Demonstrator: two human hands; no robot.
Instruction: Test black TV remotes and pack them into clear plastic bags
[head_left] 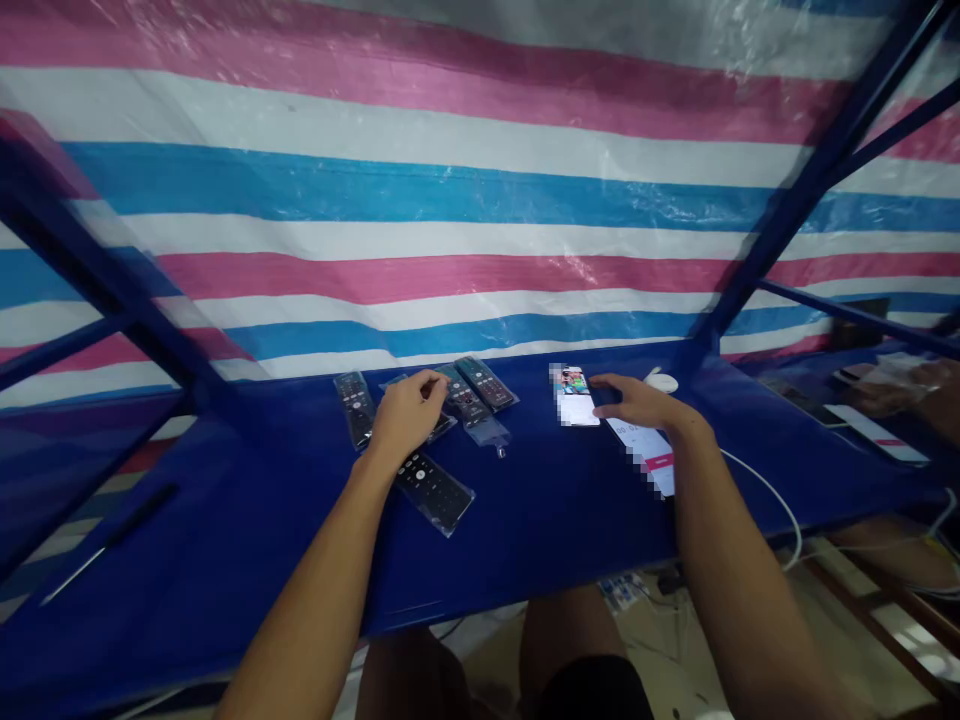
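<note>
Several black remote controls in clear plastic sleeves lie on a blue table (525, 520). My left hand (405, 412) rests palm down on one of them, fingers curled over a remote (433, 490) that sticks out toward me beneath the wrist. Other remotes (354, 405) (486, 383) lie to either side. My right hand (637, 402) is held flat, fingers stretched left, over a lit phone (576, 396). A second lit phone (651, 455) lies under the right wrist.
A white round charger (663, 382) and a white cable (765, 490) are on the right. Blue metal frame posts (810, 170) rise at both sides. A striped tarp (450, 200) hangs behind. Another person's hand (926, 395) works at the far right.
</note>
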